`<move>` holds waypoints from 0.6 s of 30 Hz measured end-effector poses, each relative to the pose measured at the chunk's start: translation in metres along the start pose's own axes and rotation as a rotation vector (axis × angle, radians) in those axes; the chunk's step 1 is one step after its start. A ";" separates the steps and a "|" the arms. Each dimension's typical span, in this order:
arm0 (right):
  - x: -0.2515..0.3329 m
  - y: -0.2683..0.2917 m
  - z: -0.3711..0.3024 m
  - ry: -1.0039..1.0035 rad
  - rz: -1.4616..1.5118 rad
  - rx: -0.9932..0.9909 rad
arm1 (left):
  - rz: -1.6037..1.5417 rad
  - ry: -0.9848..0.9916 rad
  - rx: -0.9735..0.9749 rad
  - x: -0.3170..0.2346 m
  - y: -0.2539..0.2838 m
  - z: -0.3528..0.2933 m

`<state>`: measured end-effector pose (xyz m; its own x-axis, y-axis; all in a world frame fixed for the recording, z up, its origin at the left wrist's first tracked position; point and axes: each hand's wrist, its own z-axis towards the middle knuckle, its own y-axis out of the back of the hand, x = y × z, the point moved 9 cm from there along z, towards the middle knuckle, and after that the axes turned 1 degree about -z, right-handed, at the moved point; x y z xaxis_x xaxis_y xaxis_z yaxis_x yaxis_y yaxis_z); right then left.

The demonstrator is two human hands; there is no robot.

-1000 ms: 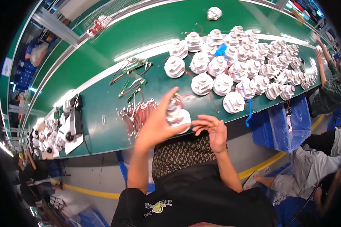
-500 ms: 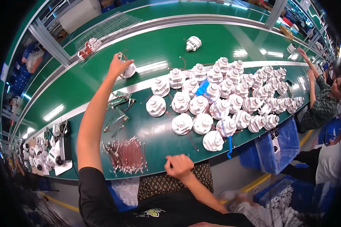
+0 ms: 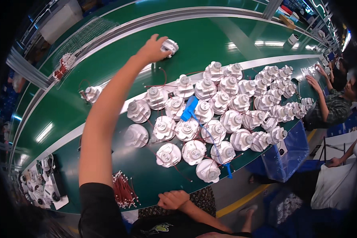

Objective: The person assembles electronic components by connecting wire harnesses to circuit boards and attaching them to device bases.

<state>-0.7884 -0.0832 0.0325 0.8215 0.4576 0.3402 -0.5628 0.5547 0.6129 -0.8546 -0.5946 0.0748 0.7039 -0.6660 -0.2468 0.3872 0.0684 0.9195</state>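
From where I stand, the person's left hand [image 3: 151, 50] is stretched out over the green strip [image 3: 210, 39] past the tabletop's far edge, fingers and thumb set about the left side of a white unit [image 3: 170, 46] that sits between that edge and the strip's far rail [image 3: 178, 16]. The fingers look to be against it, but I cannot tell whether they have closed firmly. The right hand [image 3: 174, 199] is by the tabletop's near edge, fingers curled in, nothing seen in it. To handle this well, I'd say, pinch the unit by its rigid sides and keep clear of any thin lead, hold it level, and carry the left forearm [image 3: 101, 131] high: it passes right beside a second white unit [image 3: 93, 94] on the strip and near the crowd of white units [image 3: 187, 129] filling the tabletop's middle and right, where loose red leads [image 3: 164, 78] could snag. The hand covers part of the unit it is at, so its underside and any lead there are hidden. The forearm also blocks a stretch of the tabletop's left side, cutting into my view of the red wire bundle [image 3: 124, 192] by the near edge. The right palm is out of sight, and the leftmost unit [image 3: 136, 136] of the crowd is blurred.
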 end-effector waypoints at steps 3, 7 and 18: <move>0.003 0.004 0.002 -0.002 0.009 0.000 | -0.010 0.101 0.100 -0.018 -0.015 0.011; 0.001 0.006 0.005 -0.006 0.008 -0.028 | -0.005 0.171 0.102 -0.010 -0.001 0.003; 0.000 0.012 0.008 0.056 -0.006 -0.138 | -1.542 0.349 -0.052 -0.005 0.203 -0.182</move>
<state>-0.7939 -0.0820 0.0452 0.8209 0.4896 0.2939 -0.5680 0.6464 0.5094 -0.6713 -0.4425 0.2066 -0.2754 0.0795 -0.9580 0.8445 -0.4561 -0.2807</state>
